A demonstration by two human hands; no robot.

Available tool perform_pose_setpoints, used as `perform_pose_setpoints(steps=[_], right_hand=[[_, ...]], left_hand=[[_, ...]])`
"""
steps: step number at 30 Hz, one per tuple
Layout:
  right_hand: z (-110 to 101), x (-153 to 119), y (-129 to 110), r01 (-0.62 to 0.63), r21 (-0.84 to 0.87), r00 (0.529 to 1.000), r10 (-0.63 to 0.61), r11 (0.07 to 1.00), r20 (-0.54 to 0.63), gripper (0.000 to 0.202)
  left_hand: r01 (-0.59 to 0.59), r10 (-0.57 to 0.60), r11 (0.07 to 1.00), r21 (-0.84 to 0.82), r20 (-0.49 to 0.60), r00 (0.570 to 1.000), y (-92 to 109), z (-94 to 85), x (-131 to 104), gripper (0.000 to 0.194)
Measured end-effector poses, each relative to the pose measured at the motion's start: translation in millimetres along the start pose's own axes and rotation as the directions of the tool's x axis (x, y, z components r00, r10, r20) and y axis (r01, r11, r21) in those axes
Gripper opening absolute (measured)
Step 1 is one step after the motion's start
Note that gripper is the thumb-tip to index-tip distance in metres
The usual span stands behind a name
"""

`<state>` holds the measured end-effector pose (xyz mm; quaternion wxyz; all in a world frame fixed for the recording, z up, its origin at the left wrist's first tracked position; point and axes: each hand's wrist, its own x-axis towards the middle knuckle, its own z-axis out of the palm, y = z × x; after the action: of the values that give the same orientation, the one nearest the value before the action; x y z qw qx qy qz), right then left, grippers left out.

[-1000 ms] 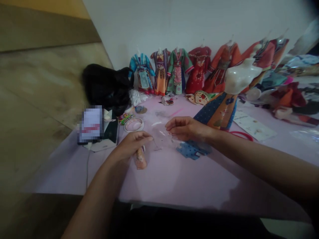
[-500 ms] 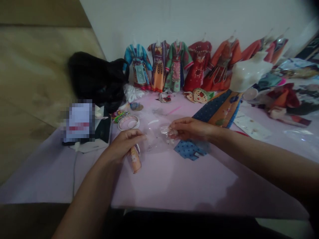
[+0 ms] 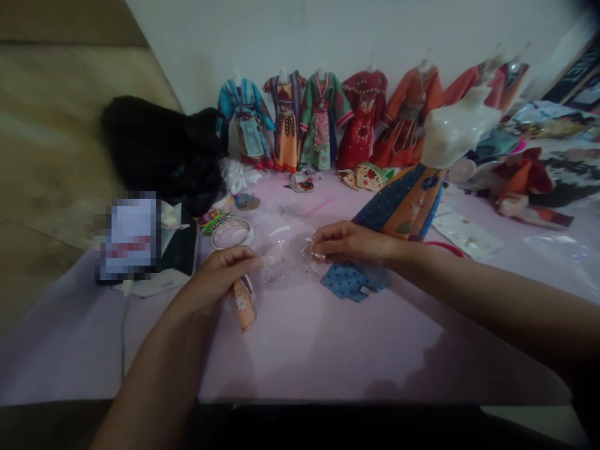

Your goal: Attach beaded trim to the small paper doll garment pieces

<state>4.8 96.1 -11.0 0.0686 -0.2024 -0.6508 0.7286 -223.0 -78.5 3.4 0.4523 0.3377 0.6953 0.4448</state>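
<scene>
Small clear plastic bag with tiny specks in it stretches between my hands above the table; I cannot tell whether it is one bag or two. My left hand is closed, its thumb and fingers pinching the left part of the plastic. My right hand pinches crumpled clear plastic on the other side. Under the left hand lies an orange floral piece of cloth, seemingly rolled. Just below the right hand is a blue dotted fabric piece with a notch in its edge.
Several small dressed forms, such as a green robe, line the wall. A tape roll, black bag and blurred-out phone are at the left. On the right stand a white bust and a blue-orange cloth panel.
The view has shifted slightly, so most things sit a little further left. The crumpled plastic at my right hand has changed shape, and specks show more clearly there. Both hands keep their pinch.
</scene>
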Motion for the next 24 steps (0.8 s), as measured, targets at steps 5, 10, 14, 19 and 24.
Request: perform_pose_setpoints(steps=[5,10,14,19,24], right_hand=[[4.0,0.9,0.3,0.051,-0.029,0.999,-0.05,0.998,0.013,0.019],[8.3,-2.5,-1.9,0.055,-0.07,0.998,-0.055,0.996,0.003,0.021],[7.7,-3.4,-1.3,0.051,-0.126,0.999,-0.049,0.991,0.018,0.022],[7.3,-3.0,-0.5,0.083,-0.128,0.996,-0.08,0.988,0.028,0.02],[9.5,-4.0,-0.2,0.068,-0.069,0.998,-0.069,0.995,-0.01,0.022]], left_hand=[[-0.033,0.033,0.999,-0.002,-0.005,0.999,-4.0,-2.4,2.5,0.027],[-0.044,0.043,0.998,0.044,0.016,0.999,-3.4,-3.0,2.6,0.028],[-0.049,0.046,0.996,0.075,0.04,0.998,-2.0,-3.8,3.0,0.029],[-0.051,0.049,0.995,0.09,0.026,0.998,-2.0,-5.0,3.2,0.028],[-0.048,0.046,0.996,0.081,0.027,0.999,-3.5,-5.8,2.9,0.026]])
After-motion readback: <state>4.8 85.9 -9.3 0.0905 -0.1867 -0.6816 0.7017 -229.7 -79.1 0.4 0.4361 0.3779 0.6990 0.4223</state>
